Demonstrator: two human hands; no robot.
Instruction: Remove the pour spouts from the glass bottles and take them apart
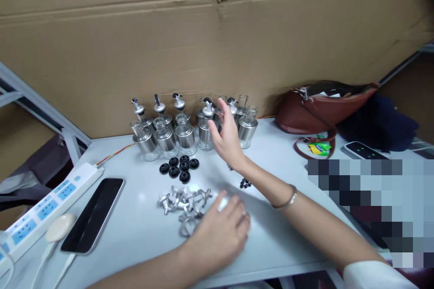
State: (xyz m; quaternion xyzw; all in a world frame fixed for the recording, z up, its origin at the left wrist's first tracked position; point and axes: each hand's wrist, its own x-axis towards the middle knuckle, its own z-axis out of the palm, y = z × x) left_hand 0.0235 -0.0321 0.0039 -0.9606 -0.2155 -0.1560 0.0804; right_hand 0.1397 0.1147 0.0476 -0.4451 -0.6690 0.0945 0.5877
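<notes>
My right hand [228, 142] is raised in front of the back bottles, thumb and fingers apart, with no object visible in it. Beside it stands a glass bottle [205, 133] with a metal sleeve and a pourer top [208, 108]. My left hand [220, 228] rests low over the table, its fingers loosely bent and slightly spread, and nothing shows in it. Just left of that hand lies a pile of silver metal pourer parts [186, 201]. Several black round stoppers [184, 165] sit behind the pile. Small black pieces [245, 183] lie under my right forearm.
More sleeved bottles [165, 137] stand in rows against the cardboard wall [169, 54]. On the left are a phone [95, 214], a white charger [61, 227] and a power strip [47, 210]. A brown bag [294, 113] and a dark device [364, 150] are on the right.
</notes>
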